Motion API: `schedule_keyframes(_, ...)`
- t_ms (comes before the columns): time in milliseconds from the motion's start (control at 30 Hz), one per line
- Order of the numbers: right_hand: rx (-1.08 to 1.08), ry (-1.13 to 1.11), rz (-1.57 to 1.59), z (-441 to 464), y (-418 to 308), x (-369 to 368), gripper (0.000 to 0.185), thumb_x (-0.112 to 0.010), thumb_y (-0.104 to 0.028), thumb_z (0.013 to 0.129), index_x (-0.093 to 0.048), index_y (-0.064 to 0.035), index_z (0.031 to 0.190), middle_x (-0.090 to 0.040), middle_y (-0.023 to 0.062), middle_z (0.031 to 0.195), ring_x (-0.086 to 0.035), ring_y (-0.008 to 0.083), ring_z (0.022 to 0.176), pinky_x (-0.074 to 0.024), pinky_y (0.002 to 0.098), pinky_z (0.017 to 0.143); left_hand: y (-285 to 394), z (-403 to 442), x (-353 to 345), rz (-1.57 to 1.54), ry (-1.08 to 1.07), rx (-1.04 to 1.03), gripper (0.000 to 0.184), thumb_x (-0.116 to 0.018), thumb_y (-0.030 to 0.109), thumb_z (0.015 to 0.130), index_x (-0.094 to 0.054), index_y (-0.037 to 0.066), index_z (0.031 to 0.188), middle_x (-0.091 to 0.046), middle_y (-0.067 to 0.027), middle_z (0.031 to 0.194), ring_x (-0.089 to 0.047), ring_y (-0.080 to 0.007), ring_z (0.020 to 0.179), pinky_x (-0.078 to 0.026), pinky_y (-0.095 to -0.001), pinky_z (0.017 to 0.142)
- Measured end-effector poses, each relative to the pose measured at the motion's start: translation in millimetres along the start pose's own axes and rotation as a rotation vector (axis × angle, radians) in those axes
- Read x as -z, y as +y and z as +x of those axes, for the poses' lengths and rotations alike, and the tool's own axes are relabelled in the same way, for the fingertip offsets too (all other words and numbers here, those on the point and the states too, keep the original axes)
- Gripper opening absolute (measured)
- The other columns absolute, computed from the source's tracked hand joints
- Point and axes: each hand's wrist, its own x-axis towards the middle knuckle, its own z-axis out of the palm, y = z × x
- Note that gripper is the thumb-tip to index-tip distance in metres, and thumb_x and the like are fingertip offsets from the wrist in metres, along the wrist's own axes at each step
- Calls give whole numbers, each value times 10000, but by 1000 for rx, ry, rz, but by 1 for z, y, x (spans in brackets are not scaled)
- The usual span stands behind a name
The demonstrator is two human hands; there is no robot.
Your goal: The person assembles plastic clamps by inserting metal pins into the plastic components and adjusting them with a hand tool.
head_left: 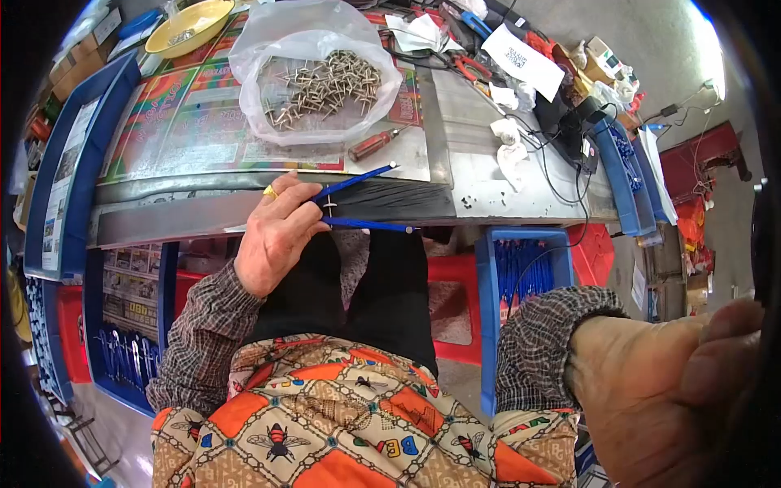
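Note:
My left hand (281,232) is closed on a pair of blue handles (358,179) at the table's front edge. The handles spread apart to the right, and a small metal pin (329,205) sits between them near my fingertips. My right hand (683,382) is raised close to the camera at the lower right, away from the table. Its fingers are curled, and what they hold, if anything, is hidden. Beyond my left hand, a clear plastic bag (252,89) holds a pile of metal pins (333,85). A red screwdriver (373,146) lies in front of the bag.
A long blue tray (53,175) stands at the left. Blue bins (486,325) with blue handles are below the table edge. A yellow bowl (207,32) sits at the back left. Cables, papers and red pliers (472,69) lie at the back right.

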Motion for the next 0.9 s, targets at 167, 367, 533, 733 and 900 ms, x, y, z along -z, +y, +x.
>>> schedule_keyframes(167, -1, -2, -6, 4, 0, -6, 428, -751, -221, 708, -622, 23, 1036, -636, 155, 870, -630, 296, 722, -506, 357, 598, -2, 4, -2, 1, 11, -24, 276, -753, 23, 609, -554, 3, 798, -602, -150, 1016, -554, -369, 982, -481, -441, 846)
schedule_keyframes(367, -34, 23, -68, 7, 7, -15, 446, -764, -222, 700, -621, 22, 1044, -636, 153, 870, -629, 297, 722, -506, 356, 600, 2, 1, -1, -4, -2, 8, 263, -753, 19, 610, -571, 3, 799, -603, -160, 1019, -555, -380, 980, -475, -451, 843)
schedule_keyframes(533, -76, 34, -143, 7, 15, -13, 461, -775, -224, 692, -620, 22, 1051, -636, 152, 871, -628, 298, 722, -506, 356, 602, 2, 3, 0, -3, -14, 12, 238, -752, 27, 625, -591, -3, 796, -613, -170, 1022, -562, -392, 990, -464, -462, 878)
schedule_keyframes(733, -134, 44, -202, 7, 20, -20, 480, -789, -225, 684, -619, 21, 1059, -635, 150, 871, -627, 300, 722, -506, 355, 604, 3, 3, -1, 26, -25, 22, 201, -735, 29, 657, -596, -13, 796, -622, -179, 1042, -561, -395, 1023, -451, -452, 908)
schedule_keyframes(900, -188, 17, -260, 8, 28, -28, 495, -800, -226, 676, -618, 21, 1065, -635, 148, 872, -627, 301, 721, -506, 355, 606, 4, 4, 0, 16, -33, 26, 195, -728, 26, 668, -602, -17, 810, -621, -178, 1046, -561, -379, 997, -454, -439, 869)
